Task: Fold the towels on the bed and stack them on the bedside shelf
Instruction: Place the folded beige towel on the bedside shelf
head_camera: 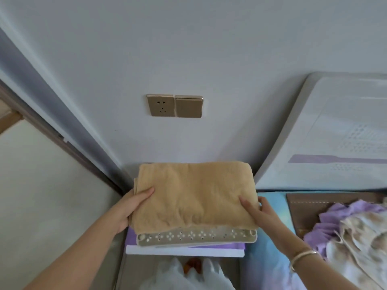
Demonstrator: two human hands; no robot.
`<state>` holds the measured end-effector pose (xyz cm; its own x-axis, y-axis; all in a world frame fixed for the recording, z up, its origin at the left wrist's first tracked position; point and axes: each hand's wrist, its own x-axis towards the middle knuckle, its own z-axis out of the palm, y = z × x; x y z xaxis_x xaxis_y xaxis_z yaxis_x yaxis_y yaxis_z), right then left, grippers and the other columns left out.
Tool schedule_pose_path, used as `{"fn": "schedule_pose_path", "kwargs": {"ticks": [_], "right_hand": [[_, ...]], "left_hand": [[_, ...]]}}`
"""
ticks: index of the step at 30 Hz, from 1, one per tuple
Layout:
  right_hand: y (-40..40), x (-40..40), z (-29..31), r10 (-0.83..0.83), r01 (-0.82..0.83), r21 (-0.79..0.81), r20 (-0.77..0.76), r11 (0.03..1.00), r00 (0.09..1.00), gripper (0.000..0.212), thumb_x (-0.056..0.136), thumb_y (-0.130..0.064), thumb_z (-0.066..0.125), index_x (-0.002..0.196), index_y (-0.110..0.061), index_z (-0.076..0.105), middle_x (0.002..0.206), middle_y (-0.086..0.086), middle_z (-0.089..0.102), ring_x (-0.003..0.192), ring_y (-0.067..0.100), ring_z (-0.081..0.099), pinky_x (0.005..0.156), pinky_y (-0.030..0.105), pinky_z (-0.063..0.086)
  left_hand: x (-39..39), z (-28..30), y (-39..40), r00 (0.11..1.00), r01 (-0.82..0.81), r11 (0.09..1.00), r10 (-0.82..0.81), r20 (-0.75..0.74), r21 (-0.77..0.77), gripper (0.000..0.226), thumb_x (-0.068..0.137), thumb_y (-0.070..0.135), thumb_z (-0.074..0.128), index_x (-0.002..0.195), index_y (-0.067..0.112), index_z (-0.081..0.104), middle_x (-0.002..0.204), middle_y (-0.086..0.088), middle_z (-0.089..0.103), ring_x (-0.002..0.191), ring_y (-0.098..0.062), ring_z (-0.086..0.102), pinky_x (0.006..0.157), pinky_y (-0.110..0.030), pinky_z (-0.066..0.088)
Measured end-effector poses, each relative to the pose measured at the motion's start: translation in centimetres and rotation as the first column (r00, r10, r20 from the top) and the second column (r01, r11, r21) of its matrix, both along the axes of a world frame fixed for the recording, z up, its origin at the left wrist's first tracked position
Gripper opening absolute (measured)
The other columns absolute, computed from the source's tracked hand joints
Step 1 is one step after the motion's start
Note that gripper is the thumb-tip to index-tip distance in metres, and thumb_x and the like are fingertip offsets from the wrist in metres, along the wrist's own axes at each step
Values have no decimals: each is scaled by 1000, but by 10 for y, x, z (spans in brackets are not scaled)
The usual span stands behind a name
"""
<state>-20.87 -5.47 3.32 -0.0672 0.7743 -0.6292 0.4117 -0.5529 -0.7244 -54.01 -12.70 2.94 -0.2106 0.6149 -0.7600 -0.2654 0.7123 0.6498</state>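
Note:
A folded tan towel [194, 193] lies flat over the top of the beige perforated bedside shelf [196, 237], against the wall. My left hand [132, 206] grips the towel's left edge, thumb on top. My right hand [257, 212] holds its right front corner, thumb on top and fingers at the edge. A gold bangle sits on my right wrist. At the right, on the bed [270, 227], lies a crumpled heap of purple and floral cloth [351, 233].
A gold wall socket and switch [174, 106] sit above the shelf. A padded headboard [326, 130] leans at the right. White plastic bags [184, 275] lie below the shelf. A sliding door frame [62, 139] runs along the left.

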Motion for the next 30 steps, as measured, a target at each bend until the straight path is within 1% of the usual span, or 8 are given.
{"fn": "schedule_pose_path", "kwargs": {"ticks": [7,13,15,18,20,23,26,30], "right_hand": [[-27,9,-10,36,-46,70,133,996,990,56,85,-49,59,124,-12,43,111,9,58,89,18,58,61,19,43],[-20,0,-6,88,-105,84,179,991,980,59,88,-48,57,131,-11,38,112,5,51,91,19,54,74,29,45],[-21,3,-8,94,-129,107,288,986,953,64,86,-42,62,136,-12,35,126,9,43,108,27,51,91,39,46],[-18,-4,-2,109,-305,313,515,900,850,70,82,-28,63,142,-19,29,148,7,25,134,29,31,110,43,30],[-11,-21,5,153,-451,423,574,786,805,74,84,-28,58,147,-28,19,158,-1,9,142,25,17,115,43,21],[-1,-46,-6,273,-635,380,671,672,690,63,94,-50,30,149,-39,1,159,-9,-13,147,20,-9,119,47,1],[-9,-46,-32,311,-755,259,795,602,521,67,86,-67,-3,147,-43,-15,158,-10,-19,146,21,-18,117,52,-5],[-13,-45,-48,271,-780,240,845,578,461,68,89,-67,0,149,-38,-11,160,-6,-8,146,20,-14,117,51,-2]], "left_hand": [[19,-8,-21,884,104,987,-34,-467,125,55,87,47,58,131,16,45,111,3,58,95,-14,56,74,-25,44],[27,-15,-30,852,41,974,82,-517,222,54,90,38,57,133,10,41,111,2,55,107,-21,57,71,-20,42],[28,-17,-33,732,117,975,42,-680,187,60,89,36,61,137,9,38,124,-5,52,114,-24,53,84,-27,44],[33,-12,-27,321,322,944,-35,-946,74,64,85,15,65,142,14,35,145,-10,35,129,-31,36,108,-39,31],[43,-7,-15,175,507,862,-92,-980,10,65,88,14,57,146,25,31,157,-3,19,141,-29,21,116,-42,20],[54,-19,-2,52,634,751,-278,-959,-184,60,97,52,25,151,37,2,160,6,-9,148,-26,-6,119,-47,4],[54,-43,-12,-7,607,731,-388,-922,-312,71,84,69,-12,145,37,-24,156,9,-27,142,-21,-28,119,-48,-7],[53,-51,-15,-76,590,716,-413,-908,-374,73,81,68,-21,144,34,-28,153,9,-32,141,-19,-32,118,-48,-11]]}}
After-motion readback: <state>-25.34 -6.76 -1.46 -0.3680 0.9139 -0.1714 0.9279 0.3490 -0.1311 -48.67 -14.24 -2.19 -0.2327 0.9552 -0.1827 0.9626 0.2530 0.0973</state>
